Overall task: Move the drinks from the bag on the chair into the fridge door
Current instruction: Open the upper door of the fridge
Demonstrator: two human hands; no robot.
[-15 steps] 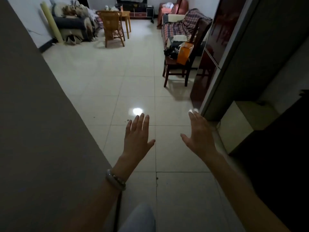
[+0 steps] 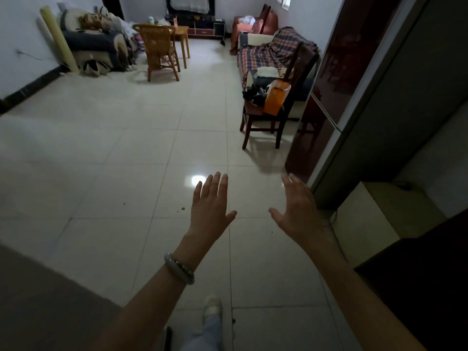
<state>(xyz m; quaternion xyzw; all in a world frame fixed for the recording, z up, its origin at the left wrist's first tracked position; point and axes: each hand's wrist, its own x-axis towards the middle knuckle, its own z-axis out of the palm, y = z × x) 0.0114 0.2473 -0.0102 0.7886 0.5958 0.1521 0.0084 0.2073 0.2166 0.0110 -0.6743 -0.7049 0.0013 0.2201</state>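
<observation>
- Near: left hand (image 2: 210,211) and right hand (image 2: 298,211) both out in front, palms down, fingers straight and spread, holding nothing, touching nothing. A gap between the two thumbs.
- Bracelet (image 2: 178,271) on the left wrist. One shoe (image 2: 212,304) on the tiled floor (image 2: 126,148) below the arms.
- Left edge: grey wall surface (image 2: 38,300) cuts in at the lower left corner. Right edge: dark furniture (image 2: 417,287), then a pale low box (image 2: 367,219) against the fridge side.
- Fridge (image 2: 329,84) stands just past the right hand, glossy dark-red front facing the open floor, with a seam between upper and lower door.
- Dark wooden chair (image 2: 255,110) sits just beyond the fridge front, its legs near the fridge's bottom corner. Orange bag (image 2: 274,98) stands on the seat against the backrest, with dark items beside it. Bag contents not visible, so cannot tell where the drinks are.
- Wide bare floor from the hands to the chair and across to the left.
- Far: plaid-covered sofa (image 2: 266,54) behind the chair, wicker chair (image 2: 159,49) at a small table (image 2: 182,31), and a cluttered couch (image 2: 88,41) on the left wall.
</observation>
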